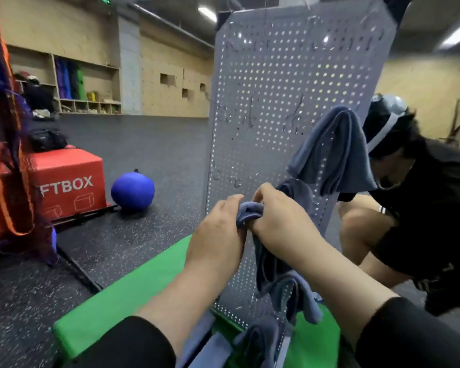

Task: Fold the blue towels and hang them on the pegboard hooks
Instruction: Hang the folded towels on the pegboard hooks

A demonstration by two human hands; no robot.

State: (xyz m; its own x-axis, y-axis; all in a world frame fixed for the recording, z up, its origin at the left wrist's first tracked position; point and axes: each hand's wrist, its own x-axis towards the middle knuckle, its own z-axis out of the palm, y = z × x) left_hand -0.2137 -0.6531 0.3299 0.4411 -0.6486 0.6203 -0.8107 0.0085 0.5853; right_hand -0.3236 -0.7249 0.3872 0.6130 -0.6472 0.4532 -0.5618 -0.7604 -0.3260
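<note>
Left hand (218, 229) and right hand (279, 216) both grasp a blue towel (250, 212) (bunched) against the pegboard (263, 88)

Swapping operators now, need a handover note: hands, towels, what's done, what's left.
Left hand and right hand: both grip the top of one blue towel against the pegboard, low on the board; the rest of it hangs down.
Done: one towel already hangs higher up on the right.
More towels lie at the board's foot on the green mat.
Left: get the held towel on a hook (I cannot see whether it has caught), then fold and hang the rest.
</note>
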